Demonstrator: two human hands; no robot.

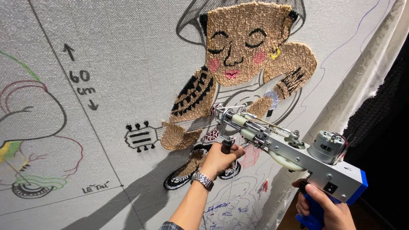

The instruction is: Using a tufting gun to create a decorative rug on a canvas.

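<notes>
A silver and blue tufting gun (294, 153) points its needle end at a stretched grey cloth (128, 64). My left hand (221, 159), with a metal wristwatch (202, 180), grips the gun's black front handle. My right hand (326, 206) wraps the blue rear grip at the lower right. The needle tip touches the cloth just below a tufted tan figure (243, 47) with black stripes and pink cheeks. A thin yarn strand runs along the top of the gun.
Drawn outlines cover the cloth: a guitar head (140, 136) left of the gun, a green and red shape (25, 127) at far left, blue scribbles (230, 208) below. The cloth's frayed edge (362, 85) runs down the right, with dark space beyond.
</notes>
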